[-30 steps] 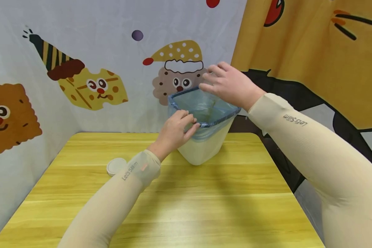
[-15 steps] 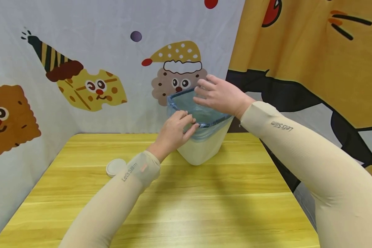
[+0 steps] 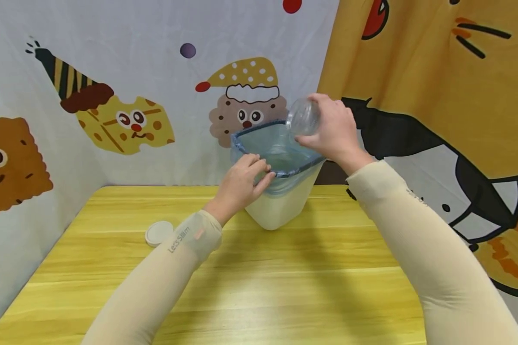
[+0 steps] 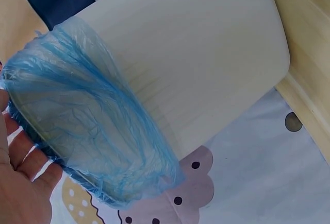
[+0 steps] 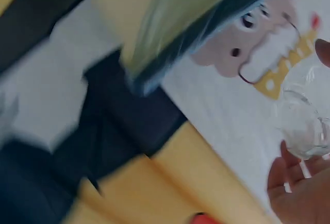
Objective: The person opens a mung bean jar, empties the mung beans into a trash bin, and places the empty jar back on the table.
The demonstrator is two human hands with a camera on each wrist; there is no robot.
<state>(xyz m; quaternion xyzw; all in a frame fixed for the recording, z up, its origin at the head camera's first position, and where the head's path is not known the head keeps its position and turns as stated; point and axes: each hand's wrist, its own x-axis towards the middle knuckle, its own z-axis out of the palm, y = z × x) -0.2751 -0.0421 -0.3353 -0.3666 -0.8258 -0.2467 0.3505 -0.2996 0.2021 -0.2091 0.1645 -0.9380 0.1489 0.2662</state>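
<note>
A pale trash bin (image 3: 282, 206) with a blue plastic liner (image 3: 247, 140) folded over its rim stands at the table's far side. My left hand (image 3: 240, 184) grips the bin's near-left rim through the liner, also seen in the left wrist view, where the hand (image 4: 26, 183) is at the lower left. Above the bin's right side, my right hand (image 3: 337, 128) holds a clear jar (image 3: 303, 117) on its side, its open end toward the bin. The right wrist view shows the transparent jar (image 5: 304, 113) between fingers and thumb; no contents can be made out.
A round white lid (image 3: 158, 233) lies on the wooden table (image 3: 259, 292), left of the bin near my left forearm. Behind the table hangs a white cloth (image 3: 134, 43) with cartoon prints, and a yellow and black cloth (image 3: 423, 76) is at the right.
My right hand dipped toward the bin, then rose and turned, so the jar, mostly hidden behind the fingers before, now shows. My left hand has stayed on the rim.
</note>
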